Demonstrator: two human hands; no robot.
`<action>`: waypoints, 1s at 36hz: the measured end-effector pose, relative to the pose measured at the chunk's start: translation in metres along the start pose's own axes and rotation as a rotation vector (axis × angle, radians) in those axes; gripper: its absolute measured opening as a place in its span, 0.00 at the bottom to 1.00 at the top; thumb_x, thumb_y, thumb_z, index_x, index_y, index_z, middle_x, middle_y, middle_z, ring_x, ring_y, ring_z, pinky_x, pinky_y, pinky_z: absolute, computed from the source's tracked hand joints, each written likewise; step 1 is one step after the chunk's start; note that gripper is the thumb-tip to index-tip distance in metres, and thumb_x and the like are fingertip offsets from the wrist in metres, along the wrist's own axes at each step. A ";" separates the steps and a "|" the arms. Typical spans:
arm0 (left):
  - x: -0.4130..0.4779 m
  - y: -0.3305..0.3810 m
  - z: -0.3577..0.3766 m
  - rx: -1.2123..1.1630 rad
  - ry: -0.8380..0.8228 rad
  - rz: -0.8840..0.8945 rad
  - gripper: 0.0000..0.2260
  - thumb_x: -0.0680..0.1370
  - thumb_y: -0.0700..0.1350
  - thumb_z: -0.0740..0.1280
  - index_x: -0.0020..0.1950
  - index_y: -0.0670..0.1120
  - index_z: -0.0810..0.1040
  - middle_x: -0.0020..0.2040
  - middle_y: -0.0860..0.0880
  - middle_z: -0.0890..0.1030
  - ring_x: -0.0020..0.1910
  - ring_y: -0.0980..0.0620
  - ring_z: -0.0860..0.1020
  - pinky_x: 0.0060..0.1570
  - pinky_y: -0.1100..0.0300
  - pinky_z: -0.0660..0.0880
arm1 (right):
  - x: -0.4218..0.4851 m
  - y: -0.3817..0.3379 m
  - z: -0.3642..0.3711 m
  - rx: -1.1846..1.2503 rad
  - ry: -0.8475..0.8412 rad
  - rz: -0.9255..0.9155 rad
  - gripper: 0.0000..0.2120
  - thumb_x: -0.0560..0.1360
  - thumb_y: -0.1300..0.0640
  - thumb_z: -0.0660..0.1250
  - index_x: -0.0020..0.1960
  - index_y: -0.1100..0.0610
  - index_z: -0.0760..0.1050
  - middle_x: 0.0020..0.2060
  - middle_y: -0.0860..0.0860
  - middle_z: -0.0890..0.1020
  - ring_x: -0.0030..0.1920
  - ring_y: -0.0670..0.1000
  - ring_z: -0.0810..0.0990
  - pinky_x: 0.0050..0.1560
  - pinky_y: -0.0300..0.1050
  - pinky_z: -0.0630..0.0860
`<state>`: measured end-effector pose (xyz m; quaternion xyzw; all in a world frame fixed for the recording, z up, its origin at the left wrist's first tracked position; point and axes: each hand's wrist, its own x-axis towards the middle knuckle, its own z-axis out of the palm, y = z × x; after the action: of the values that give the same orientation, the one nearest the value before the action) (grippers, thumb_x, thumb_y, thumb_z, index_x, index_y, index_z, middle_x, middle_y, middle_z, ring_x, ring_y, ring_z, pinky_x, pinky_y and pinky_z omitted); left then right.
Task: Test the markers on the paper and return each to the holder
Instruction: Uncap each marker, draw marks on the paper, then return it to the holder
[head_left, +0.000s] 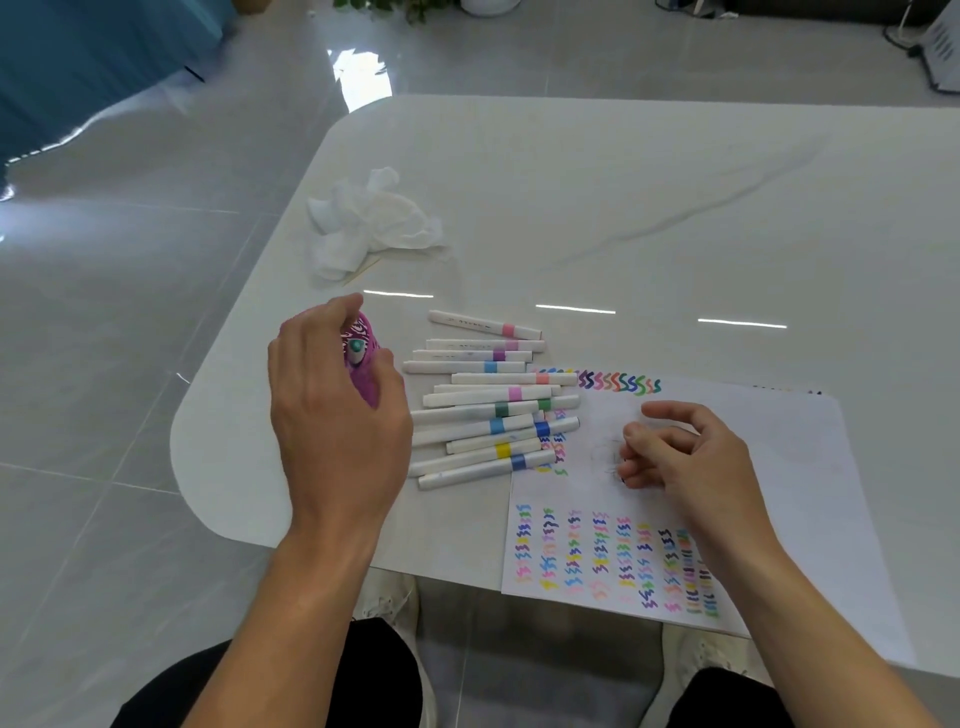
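Many markers (467, 399) side by side, long axes left-right; left hand (332, 421) around holder (365, 358); right hand (685, 457) loose, empty.

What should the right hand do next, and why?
Probably reach the right hand across to the pile of markers and pick one up. It hovers over the paper with loosely curled fingers, apparently holding nothing, while the left hand grips the pink holder. Many markers lie loose on the table, not yet returned.
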<state>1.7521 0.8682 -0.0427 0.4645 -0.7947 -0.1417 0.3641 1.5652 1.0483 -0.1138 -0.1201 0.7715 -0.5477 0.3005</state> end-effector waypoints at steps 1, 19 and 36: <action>-0.001 0.002 0.000 -0.008 0.016 0.024 0.20 0.78 0.42 0.70 0.69 0.45 0.72 0.63 0.46 0.76 0.61 0.52 0.72 0.57 0.77 0.65 | 0.000 0.000 0.000 -0.004 0.002 -0.001 0.12 0.80 0.58 0.72 0.62 0.54 0.77 0.38 0.51 0.88 0.37 0.51 0.87 0.42 0.45 0.83; -0.054 0.017 0.035 0.146 -0.665 0.244 0.12 0.79 0.48 0.69 0.62 0.57 0.80 0.59 0.57 0.77 0.58 0.56 0.75 0.51 0.64 0.73 | -0.007 -0.004 -0.003 -0.008 0.005 -0.026 0.06 0.80 0.60 0.72 0.56 0.54 0.80 0.37 0.51 0.88 0.35 0.51 0.86 0.39 0.42 0.82; -0.055 0.023 0.053 0.218 -0.705 0.333 0.07 0.74 0.50 0.76 0.51 0.53 0.83 0.49 0.56 0.80 0.49 0.55 0.76 0.44 0.62 0.75 | -0.007 0.001 -0.005 -0.069 -0.019 -0.019 0.03 0.80 0.59 0.72 0.53 0.55 0.81 0.37 0.51 0.87 0.35 0.48 0.86 0.39 0.38 0.83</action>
<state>1.7166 0.9203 -0.0913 0.2884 -0.9456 -0.1463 0.0361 1.5677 1.0565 -0.1110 -0.1432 0.7857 -0.5226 0.2983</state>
